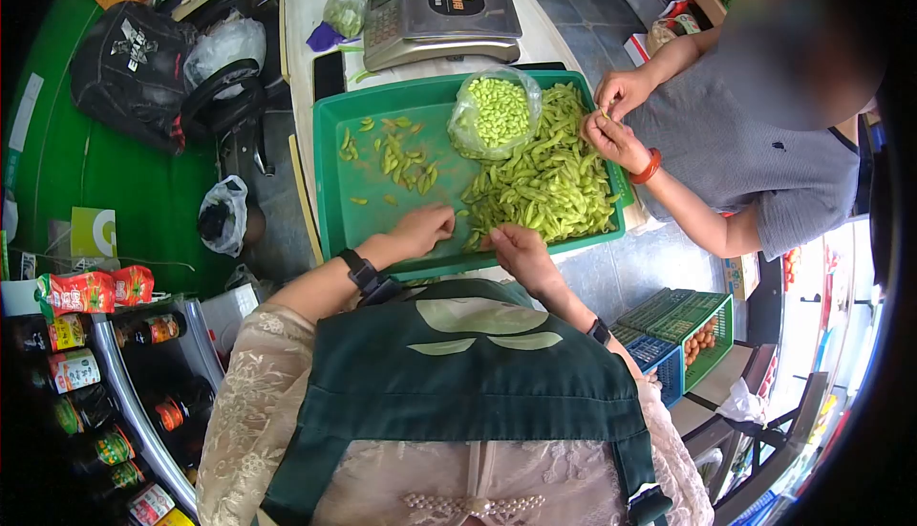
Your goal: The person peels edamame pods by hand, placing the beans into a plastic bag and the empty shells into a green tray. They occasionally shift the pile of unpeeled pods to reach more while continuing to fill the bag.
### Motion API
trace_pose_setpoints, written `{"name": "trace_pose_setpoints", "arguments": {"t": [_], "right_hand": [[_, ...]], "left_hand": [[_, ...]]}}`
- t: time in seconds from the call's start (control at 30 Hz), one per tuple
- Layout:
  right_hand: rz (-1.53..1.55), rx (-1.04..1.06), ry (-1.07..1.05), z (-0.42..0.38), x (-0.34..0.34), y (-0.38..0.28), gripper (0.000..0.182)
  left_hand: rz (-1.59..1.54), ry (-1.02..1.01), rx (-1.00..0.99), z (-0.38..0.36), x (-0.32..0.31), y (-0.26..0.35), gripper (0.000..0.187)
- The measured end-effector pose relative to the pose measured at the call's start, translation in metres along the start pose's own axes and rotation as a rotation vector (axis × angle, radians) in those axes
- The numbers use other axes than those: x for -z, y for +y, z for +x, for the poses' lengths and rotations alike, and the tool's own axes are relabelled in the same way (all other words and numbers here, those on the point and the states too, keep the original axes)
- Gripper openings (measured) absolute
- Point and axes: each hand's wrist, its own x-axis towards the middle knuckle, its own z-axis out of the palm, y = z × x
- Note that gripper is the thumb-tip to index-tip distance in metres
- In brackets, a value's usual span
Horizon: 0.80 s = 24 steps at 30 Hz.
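Pale tabletop [541, 25] beneath a green tray [368, 230]; pods [564, 187] heaped at right, beans [500, 110] bagged at far center. Left hand [420, 230] curled closed, right hand [521, 254] narrowly pinched, both nearside; contents cannot be told. Light fingertip pressure would best spare the beans.

The left hand [427, 229] is curled, so its fingertips are hidden, and whether it holds anything cannot be told. Between the thumb and finger of the right hand [517, 248], any held piece is too small to make out. Nearest the hands, forearms and apron [468, 364] cover part of the green tray's rim [330, 192]. Beyond the hands, the bag of beans [495, 113] hides pods beneath it, and the scale [457, 0] is cut off by the top edge. To their right, the co-worker's head [802, 46] is blurred.
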Motion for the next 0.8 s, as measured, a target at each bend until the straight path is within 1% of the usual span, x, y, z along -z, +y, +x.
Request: {"name": "trace_pose_setpoints", "arguments": {"t": [0.03, 0.07, 0.1, 0.13, 0.17, 0.2, 0.23, 0.3, 0.37, 0.43, 0.47, 0.53, 0.57, 0.63, 0.67, 0.73, 0.77, 0.8], "right_hand": [[-0.121, 0.141, 0.106, 0.005, -0.001, 0.004, 0.021], [-0.241, 0.279, 0.212, 0.008, -0.002, 0.005, 0.019], [-0.241, 0.276, 0.219, 0.009, -0.004, 0.001, 0.019], [-0.352, 0.391, 0.268, 0.008, -0.005, -0.006, 0.017], [-0.465, 0.507, 0.317, 0.007, -0.007, -0.015, 0.016], [-0.459, 0.515, 0.277, 0.006, -0.009, -0.023, 0.014], [-0.461, 0.515, 0.282, 0.007, -0.010, -0.024, 0.014], [-0.563, 0.617, 0.192, 0.010, -0.010, -0.024, 0.012], [-0.597, 0.634, 0.192, 0.009, -0.011, -0.024, 0.009], [-0.550, 0.653, 0.230, 0.005, -0.011, -0.029, 0.008], [-0.551, 0.653, 0.231, 0.003, -0.011, -0.031, 0.008], [-0.573, 0.631, 0.374, -0.001, -0.009, -0.035, 0.008], [-0.575, 0.632, 0.374, -0.001, -0.008, -0.035, 0.008], [-0.694, 0.764, 0.442, 0.000, -0.006, -0.035, 0.008], [-0.694, 0.765, 0.441, 0.001, -0.006, -0.035, 0.008], [-0.808, 0.923, 0.434, 0.002, -0.005, -0.035, 0.010], [-0.808, 0.923, 0.434, 0.002, -0.005, -0.034, 0.010], [-0.866, 0.968, 0.435, 0.002, -0.005, -0.034, 0.011]], "left_hand": [[-0.190, 0.035, 0.068, 0.001, 0.007, 0.008, 0.010], [-0.192, 0.030, 0.066, 0.002, 0.014, 0.015, 0.010], [-0.505, 0.022, 0.156, 0.002, 0.024, 0.028, 0.009], [-0.817, 0.012, 0.247, 0.003, 0.032, 0.039, 0.008], [-0.818, 0.008, 0.242, 0.003, 0.037, 0.048, 0.008], [-0.810, 0.034, 0.212, 0.002, 0.041, 0.056, 0.007], [-0.800, 0.060, 0.182, 0.002, 0.044, 0.062, 0.006], [-0.776, 0.058, 0.175, 0.001, 0.047, 0.073, 0.007], [-0.751, 0.060, 0.170, -0.001, 0.048, 0.084, 0.008], [-1.057, 0.224, 0.176, -0.002, 0.047, 0.093, 0.009], [-1.058, 0.223, 0.175, -0.003, 0.045, 0.091, 0.009], [-1.244, 0.202, 0.283, -0.006, 0.043, 0.085, 0.012], [-1.245, 0.203, 0.282, -0.008, 0.041, 0.085, 0.012], [-1.424, 0.075, 0.360, -0.009, 0.039, 0.089, 0.013], [-1.423, 0.076, 0.359, -0.008, 0.040, 0.092, 0.013], [-1.482, 0.119, 0.349, -0.005, 0.042, 0.098, 0.015], [-1.481, 0.119, 0.348, -0.005, 0.042, 0.098, 0.015], [-1.493, 0.122, 0.334, -0.004, 0.042, 0.097, 0.015]]}}
